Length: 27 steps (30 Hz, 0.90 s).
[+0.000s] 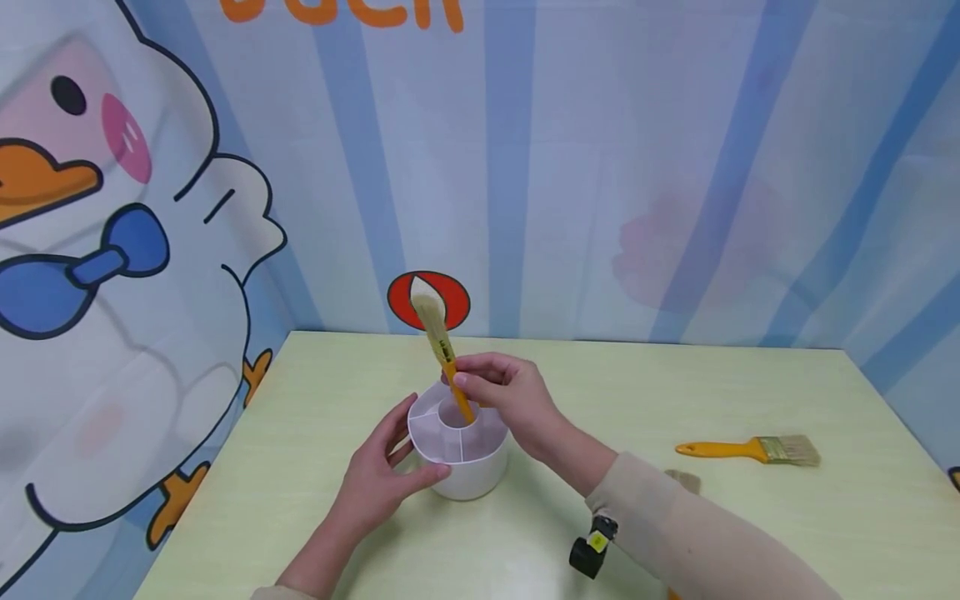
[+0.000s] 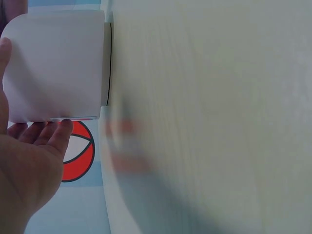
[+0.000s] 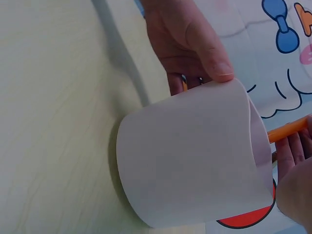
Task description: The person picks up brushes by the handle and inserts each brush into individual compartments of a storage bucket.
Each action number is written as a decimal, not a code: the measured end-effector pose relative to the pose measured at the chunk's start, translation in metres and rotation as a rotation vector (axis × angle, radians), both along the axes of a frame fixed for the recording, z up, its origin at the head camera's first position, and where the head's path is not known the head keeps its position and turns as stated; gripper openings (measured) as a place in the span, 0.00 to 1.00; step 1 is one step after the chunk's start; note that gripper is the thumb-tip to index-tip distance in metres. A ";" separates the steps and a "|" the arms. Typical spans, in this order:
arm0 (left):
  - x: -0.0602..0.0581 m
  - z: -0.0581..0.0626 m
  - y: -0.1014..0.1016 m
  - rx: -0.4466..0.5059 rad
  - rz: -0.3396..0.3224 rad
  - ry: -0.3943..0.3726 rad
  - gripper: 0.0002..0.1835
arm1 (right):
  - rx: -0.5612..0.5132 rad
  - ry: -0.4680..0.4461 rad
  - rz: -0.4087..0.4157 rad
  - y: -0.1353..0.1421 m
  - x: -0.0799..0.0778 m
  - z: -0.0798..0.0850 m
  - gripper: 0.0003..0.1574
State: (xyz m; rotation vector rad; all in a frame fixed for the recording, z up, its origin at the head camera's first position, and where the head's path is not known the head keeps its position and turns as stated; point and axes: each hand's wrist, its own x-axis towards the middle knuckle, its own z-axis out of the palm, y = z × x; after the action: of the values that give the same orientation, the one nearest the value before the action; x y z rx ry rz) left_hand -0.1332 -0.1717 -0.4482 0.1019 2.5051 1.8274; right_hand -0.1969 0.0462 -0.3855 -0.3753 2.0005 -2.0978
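Note:
A white round desk organizer (image 1: pixel 468 482) with several compartments stands on the table. My left hand (image 1: pixel 381 477) grips it from the left, thumb at the near rim and fingers round the far side. Between thumb and fingers, my right hand (image 1: pixel 521 404) pinches a flat paintbrush (image 1: pixel 435 327) by its yellow handle. The brush tilts with its bristles up, and its handle end reaches into the organizer's round middle compartment. In the right wrist view the orange-yellow handle (image 3: pixel 287 130) shows at the organizer's mouth.
Another yellow-handled paintbrush (image 1: pixel 720 450) lies at the table's right. A further brush (image 1: pixel 684 481) is mostly hidden under the right sleeve (image 1: pixel 697 533). A black wrist camera (image 1: pixel 591 550) hangs below that sleeve. A printed cloth backdrop (image 1: pixel 570 167) rises behind the table (image 1: pixel 585 367).

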 end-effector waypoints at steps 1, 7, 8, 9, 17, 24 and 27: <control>0.000 0.000 0.000 -0.002 0.001 0.001 0.56 | 0.014 0.010 0.003 0.000 0.000 0.000 0.17; 0.000 0.000 -0.001 0.000 -0.011 0.006 0.57 | 0.096 0.067 0.009 -0.002 0.003 0.000 0.16; 0.000 0.000 -0.001 0.003 -0.013 0.006 0.57 | 0.109 0.081 0.009 -0.002 0.003 0.000 0.16; 0.000 0.000 -0.001 0.006 -0.014 0.007 0.57 | 0.127 0.099 0.009 -0.002 0.003 0.000 0.15; 0.001 0.000 -0.001 0.019 -0.015 0.011 0.56 | 0.262 0.267 0.033 -0.004 0.003 -0.003 0.14; 0.000 -0.001 -0.001 0.018 -0.018 0.026 0.55 | 0.389 0.427 0.072 -0.008 0.001 -0.002 0.12; 0.001 -0.001 -0.001 0.021 -0.019 0.039 0.55 | 0.412 0.454 0.093 -0.007 0.002 -0.001 0.12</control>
State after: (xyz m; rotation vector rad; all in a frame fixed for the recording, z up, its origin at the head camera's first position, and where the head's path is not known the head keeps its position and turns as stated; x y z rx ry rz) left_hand -0.1327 -0.1726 -0.4495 0.1631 2.5020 1.8622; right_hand -0.1946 0.0391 -0.3864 -0.9040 2.5310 -1.5861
